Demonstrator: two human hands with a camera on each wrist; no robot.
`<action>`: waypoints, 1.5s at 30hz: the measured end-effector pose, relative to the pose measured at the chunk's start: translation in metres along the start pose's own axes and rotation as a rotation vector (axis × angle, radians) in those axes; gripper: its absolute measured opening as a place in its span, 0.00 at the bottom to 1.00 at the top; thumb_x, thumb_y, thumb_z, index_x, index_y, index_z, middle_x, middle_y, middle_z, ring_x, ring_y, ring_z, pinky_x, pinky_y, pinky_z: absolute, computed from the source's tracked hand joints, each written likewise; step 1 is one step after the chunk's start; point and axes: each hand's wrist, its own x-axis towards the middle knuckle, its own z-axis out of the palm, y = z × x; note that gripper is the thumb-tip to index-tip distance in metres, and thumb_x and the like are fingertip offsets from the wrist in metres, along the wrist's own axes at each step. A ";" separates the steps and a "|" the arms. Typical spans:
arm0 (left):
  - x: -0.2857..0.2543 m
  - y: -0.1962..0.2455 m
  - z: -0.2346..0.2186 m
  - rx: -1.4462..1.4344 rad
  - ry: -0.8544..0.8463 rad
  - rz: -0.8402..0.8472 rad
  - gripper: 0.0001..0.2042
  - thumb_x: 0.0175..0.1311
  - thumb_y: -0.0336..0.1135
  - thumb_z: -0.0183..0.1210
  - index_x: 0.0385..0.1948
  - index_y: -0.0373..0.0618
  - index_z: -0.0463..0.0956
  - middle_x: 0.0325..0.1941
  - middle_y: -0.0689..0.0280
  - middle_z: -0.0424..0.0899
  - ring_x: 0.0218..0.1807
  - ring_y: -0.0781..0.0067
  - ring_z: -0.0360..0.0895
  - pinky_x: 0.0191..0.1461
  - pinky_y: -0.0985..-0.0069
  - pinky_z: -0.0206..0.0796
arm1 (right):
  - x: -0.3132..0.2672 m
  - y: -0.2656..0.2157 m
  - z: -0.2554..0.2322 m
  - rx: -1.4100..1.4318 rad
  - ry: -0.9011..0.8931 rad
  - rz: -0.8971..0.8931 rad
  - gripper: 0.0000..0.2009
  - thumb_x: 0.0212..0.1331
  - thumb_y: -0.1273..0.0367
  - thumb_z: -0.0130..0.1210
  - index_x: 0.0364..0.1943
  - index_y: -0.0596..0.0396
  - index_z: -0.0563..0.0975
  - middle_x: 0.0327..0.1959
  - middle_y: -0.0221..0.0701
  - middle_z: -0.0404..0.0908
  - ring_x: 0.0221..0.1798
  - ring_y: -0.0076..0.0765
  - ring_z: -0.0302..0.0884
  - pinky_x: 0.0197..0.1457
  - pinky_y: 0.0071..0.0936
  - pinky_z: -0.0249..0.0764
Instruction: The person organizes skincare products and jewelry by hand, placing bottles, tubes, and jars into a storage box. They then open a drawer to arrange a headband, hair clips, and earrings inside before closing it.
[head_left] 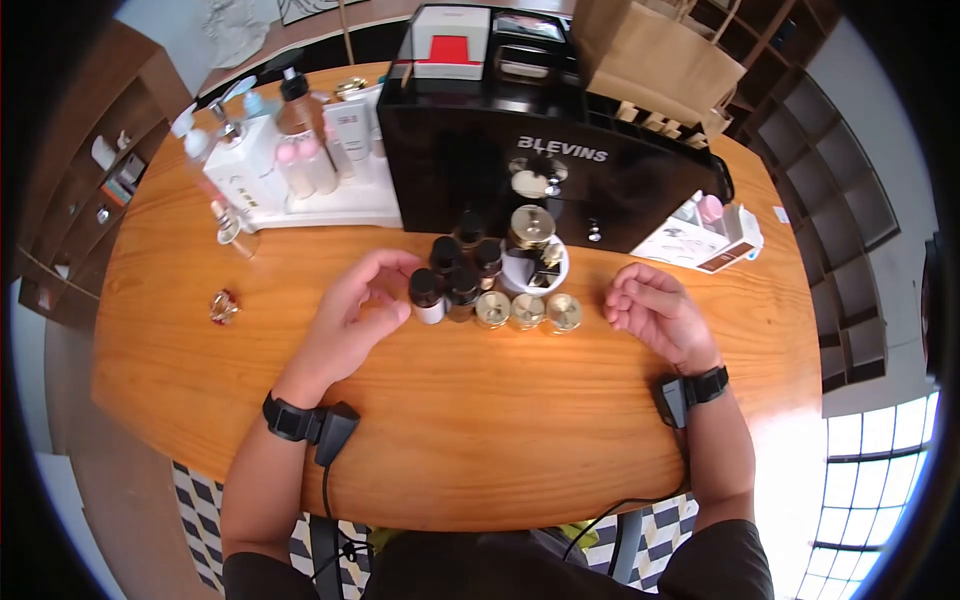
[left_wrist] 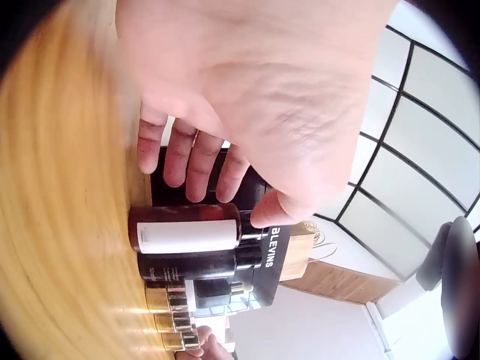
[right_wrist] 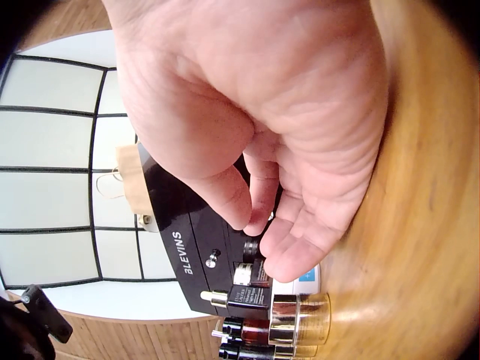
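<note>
Several dark bottles with black caps stand in a group at the table's middle, the front left one (head_left: 427,296) bearing a white label. My left hand (head_left: 352,318) is beside that labelled bottle (left_wrist: 187,235), fingers relaxed and thumb near its cap; whether it touches is unclear. Three gold-lidded jars stand in a row, the rightmost jar (head_left: 563,312) nearest my right hand (head_left: 660,312). That hand rests at the table's right with fingers loosely curled, holding nothing. Behind the jars, a round white holder (head_left: 560,275) carries a gold-lidded jar (head_left: 532,226) and small bottles.
A black BLEVINS box (head_left: 460,160) stands behind the bottles, with a paper bag (head_left: 650,65) behind it. A white tray (head_left: 350,213) of pump bottles is at the back left. A small red-and-gold item (head_left: 224,307) lies left; a white box (head_left: 690,245) stands right.
</note>
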 end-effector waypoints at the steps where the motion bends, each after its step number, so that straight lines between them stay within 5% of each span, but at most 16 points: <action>1: 0.002 -0.002 0.002 -0.006 -0.010 0.008 0.20 0.69 0.32 0.66 0.62 0.43 0.76 0.58 0.69 0.82 0.59 0.77 0.77 0.63 0.76 0.67 | 0.001 0.001 0.000 0.008 -0.011 -0.001 0.07 0.78 0.73 0.52 0.52 0.60 0.79 0.46 0.38 0.86 0.46 0.36 0.86 0.50 0.32 0.82; 9: 0.001 -0.010 0.008 0.215 -0.009 0.023 0.23 0.64 0.25 0.70 0.59 0.42 0.72 0.57 0.67 0.82 0.58 0.76 0.79 0.65 0.73 0.70 | 0.002 0.000 0.003 0.006 -0.033 0.003 0.07 0.78 0.73 0.52 0.51 0.60 0.78 0.45 0.38 0.86 0.45 0.37 0.85 0.49 0.31 0.82; 19: 0.002 -0.015 0.009 0.174 0.043 0.045 0.22 0.62 0.34 0.76 0.55 0.43 0.77 0.49 0.69 0.83 0.50 0.77 0.80 0.58 0.75 0.71 | 0.002 0.001 0.004 -0.002 0.005 0.006 0.07 0.79 0.73 0.51 0.50 0.60 0.78 0.44 0.39 0.85 0.44 0.37 0.85 0.49 0.33 0.83; 38: 0.002 -0.011 0.000 0.181 0.039 0.015 0.22 0.64 0.34 0.75 0.56 0.43 0.77 0.48 0.72 0.84 0.50 0.81 0.80 0.58 0.76 0.72 | 0.001 0.002 0.009 -0.020 0.022 -0.024 0.06 0.79 0.73 0.51 0.48 0.61 0.78 0.42 0.40 0.85 0.43 0.37 0.86 0.46 0.31 0.83; 43: 0.012 -0.009 -0.026 0.151 0.412 0.107 0.17 0.64 0.33 0.74 0.52 0.41 0.80 0.45 0.73 0.86 0.45 0.83 0.80 0.50 0.80 0.72 | 0.002 0.003 0.008 -0.016 0.026 -0.032 0.06 0.78 0.72 0.52 0.49 0.61 0.78 0.42 0.40 0.86 0.42 0.37 0.86 0.46 0.31 0.84; 45: 0.020 -0.016 -0.045 0.116 0.438 0.148 0.18 0.64 0.31 0.73 0.53 0.40 0.80 0.46 0.72 0.87 0.44 0.83 0.80 0.48 0.80 0.73 | 0.002 0.002 0.010 -0.029 0.049 -0.030 0.06 0.78 0.72 0.52 0.48 0.60 0.78 0.41 0.40 0.86 0.41 0.37 0.87 0.45 0.31 0.84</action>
